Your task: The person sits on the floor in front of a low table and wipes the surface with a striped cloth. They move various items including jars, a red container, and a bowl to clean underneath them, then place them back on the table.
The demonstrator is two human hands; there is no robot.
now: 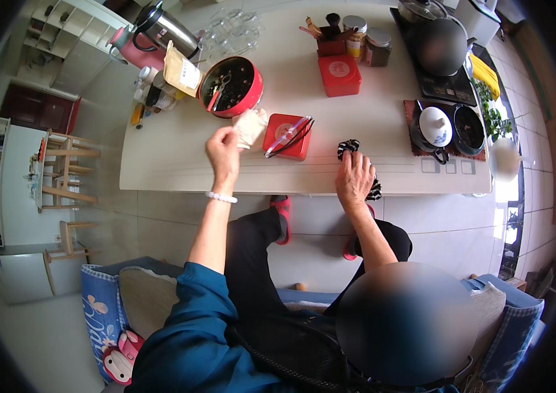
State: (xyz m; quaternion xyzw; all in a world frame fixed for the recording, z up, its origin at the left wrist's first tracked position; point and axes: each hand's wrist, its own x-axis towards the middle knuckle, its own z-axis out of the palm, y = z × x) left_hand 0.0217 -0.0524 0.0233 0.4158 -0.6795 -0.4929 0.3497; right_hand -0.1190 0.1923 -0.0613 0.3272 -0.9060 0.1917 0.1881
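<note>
My left hand (223, 154), a beaded bracelet at its wrist, is closed in a pinch at the edge of a small cream-coloured pouch (250, 128). The pouch hangs just in front of the red pot (251, 98), which holds dark loose contents and a red-handled spoon (214, 98). My right hand (355, 175) lies over a black-and-white striped fabric band (348, 148) at the table's near edge, fingers bent downward; parts of the band show on both sides. Between my hands sits a red tin (284, 147) with eyeglasses (291, 136) across its lid.
A paper bag (183, 71) leans beside the pot, with small bottles, a pink jug (135, 49) and a steel flask (165, 29) around it. Drinking glasses, jars and another red tin (340, 75) stand farther back. On the right are a cooktop (445, 88) and a lidded teacup (435, 126).
</note>
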